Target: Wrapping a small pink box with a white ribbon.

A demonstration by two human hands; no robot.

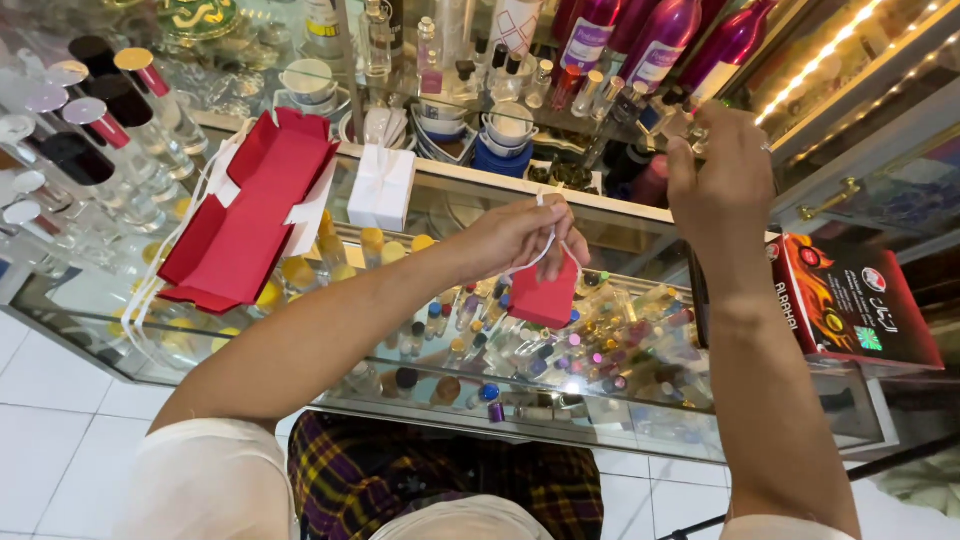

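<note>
Small red paper bag [545, 298], held above the glass top of the table [250, 345], toward its right half. The left hand [520, 238] is closed on the bag's white cord handle [545, 252], so the bag hangs free under the knuckles with its mouth turned up; a grip on the cord rather than on the paper leaves the sides uncreased and the opening reachable from above.

The right hand [722, 180] is raised over the far right corner of the table, fingertips pinched together on something small and pale; what it is cannot be told, since the fingers cover it. It sits higher than the bag and a little apart from it.

Larger red paper bag [245, 215], lying flat near the left edge, its white cords trailing toward the near edge. White box [381, 187], standing just beside it by the far edge. Red printed carton [855, 305], resting at the right edge.

Beneath the glass, rows of small capped bottles [560, 350] lie on display. Behind the far edge, a shelf carries tall purple bottles [655, 40], clear vials and white cups.
</note>
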